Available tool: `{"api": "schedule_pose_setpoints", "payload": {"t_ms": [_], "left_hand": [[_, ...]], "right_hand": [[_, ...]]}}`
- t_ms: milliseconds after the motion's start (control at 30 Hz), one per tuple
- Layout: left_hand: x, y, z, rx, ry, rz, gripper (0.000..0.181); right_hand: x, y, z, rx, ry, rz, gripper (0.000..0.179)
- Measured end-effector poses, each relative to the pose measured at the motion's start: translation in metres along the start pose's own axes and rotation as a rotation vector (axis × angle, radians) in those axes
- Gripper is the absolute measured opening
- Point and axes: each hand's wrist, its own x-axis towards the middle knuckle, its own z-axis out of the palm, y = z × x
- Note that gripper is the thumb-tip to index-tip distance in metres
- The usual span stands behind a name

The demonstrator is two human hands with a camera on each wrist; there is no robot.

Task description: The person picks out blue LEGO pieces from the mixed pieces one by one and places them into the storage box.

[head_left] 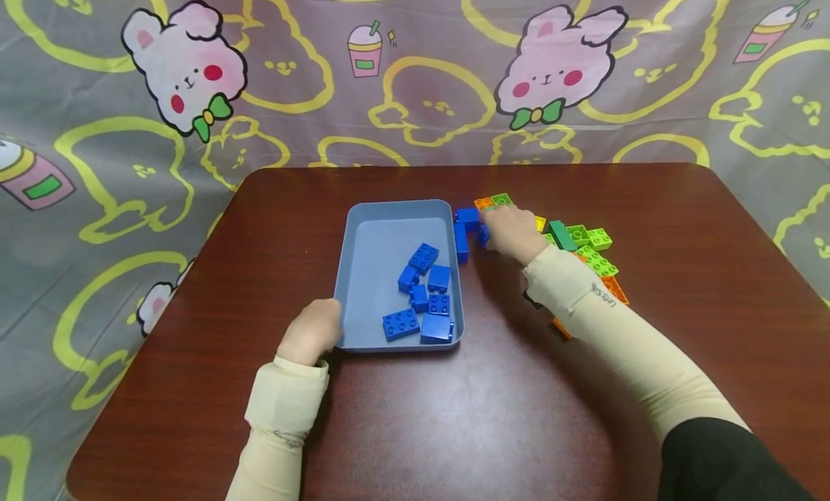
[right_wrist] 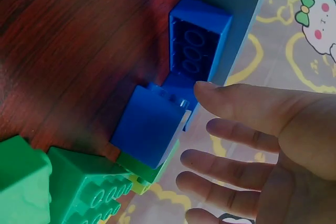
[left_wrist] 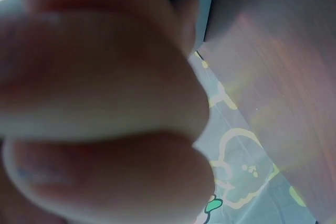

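Note:
My left hand (head_left: pixel 313 331) grips the left edge of a blue-grey tray (head_left: pixel 369 270) near its front corner; in the left wrist view its curled fingers (left_wrist: pixel 105 77) fill much of the picture. Several blue toy bricks (head_left: pixel 424 258) lie in the tray's right half. Beyond the tray's right wall my right hand (head_left: pixel 514 232) reaches down by a blue brick (right_wrist: pixel 147 127). Its fingers are spread and fairly straight in the right wrist view, the thumb close to the bricks. Another blue brick (right_wrist: pixel 199 40) stands on its side along the tray wall, hollow underside showing.
Right of the tray lies a loose group of green bricks (head_left: pixel 596 259), with orange bricks (head_left: pixel 612 288) and a yellow piece (head_left: pixel 540 223) among them, partly hidden by the right arm. A patterned cloth (head_left: pixel 441 76) hangs behind the dark wooden table (head_left: pixel 506 414).

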Motion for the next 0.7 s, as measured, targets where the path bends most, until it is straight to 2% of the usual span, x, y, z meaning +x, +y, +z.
{"api": "schedule_pose_setpoints", "payload": {"t_ms": [67, 100, 167, 433, 700], "left_hand": [[0.000, 0.000, 0.000, -0.002, -0.005, -0.002, 0.020], [0.000, 0.000, 0.000, -0.002, -0.006, -0.003, 0.020], [0.001, -0.001, 0.000, -0.003, -0.008, -0.004, 0.020], [0.002, -0.002, 0.001, -0.005, -0.015, -0.008, 0.019], [0.002, -0.001, 0.000, -0.004, -0.021, -0.002, 0.019]], "right_hand": [[-0.018, -0.020, -0.026, -0.010, -0.011, -0.008, 0.040], [-0.022, -0.029, -0.040, -0.059, -0.010, 0.006, 0.038], [-0.029, -0.039, -0.050, -0.064, -0.037, 0.013, 0.037], [-0.028, -0.040, -0.047, -0.087, -0.014, 0.022, 0.037], [-0.025, -0.038, -0.044, -0.114, -0.027, 0.034, 0.038]]}}
